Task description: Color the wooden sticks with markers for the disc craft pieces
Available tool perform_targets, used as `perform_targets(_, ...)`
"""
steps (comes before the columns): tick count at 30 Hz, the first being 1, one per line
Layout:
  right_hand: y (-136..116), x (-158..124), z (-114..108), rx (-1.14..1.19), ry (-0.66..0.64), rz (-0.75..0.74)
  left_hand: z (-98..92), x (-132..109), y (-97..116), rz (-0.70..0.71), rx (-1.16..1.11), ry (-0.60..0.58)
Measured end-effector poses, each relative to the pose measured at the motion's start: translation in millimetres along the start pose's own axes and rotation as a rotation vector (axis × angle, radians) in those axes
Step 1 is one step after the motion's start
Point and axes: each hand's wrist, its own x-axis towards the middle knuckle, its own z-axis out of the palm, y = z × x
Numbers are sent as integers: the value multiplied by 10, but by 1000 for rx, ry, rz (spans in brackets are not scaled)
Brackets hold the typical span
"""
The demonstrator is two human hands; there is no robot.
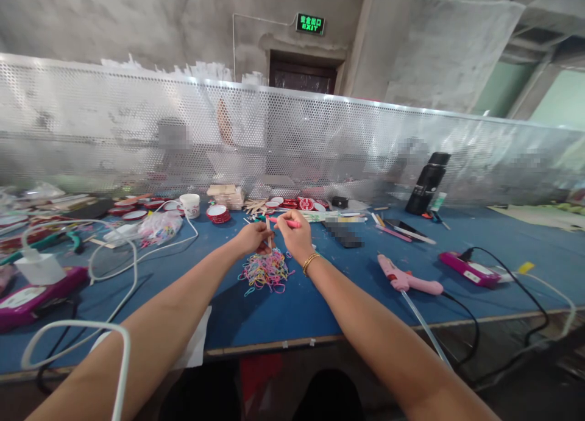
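Held upright in my left hand (pixel 253 238) is a flat wooden craft stick (pixel 269 231), gripped between thumb and fingers. My right hand (pixel 297 235) is closed on a pinkish-red marker pen (pixel 292 224), its tip pointing left at the stick's upper part; whether it touches cannot be made out. Just below both hands lies a loose heap of colourful rubber bands (pixel 265 273) on the blue tabletop (pixel 283 320). A gold bracelet (pixel 311 262) circles my right wrist.
A pink glue gun (pixel 404 279) and a purple power strip (pixel 470 270) lie to the right, a black flask (pixel 427 184) behind them. Bottle caps (pixel 218 214), a paper cup (pixel 189 206) and stacked wood pieces (pixel 226 197) line the back. A white cable (pixel 132 250) loops at left.
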Motion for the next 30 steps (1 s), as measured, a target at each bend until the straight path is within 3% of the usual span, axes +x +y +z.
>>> perform_targets(30, 5, 12, -13, -24, 12, 6, -3, -5, 12, -12, -7, 1)
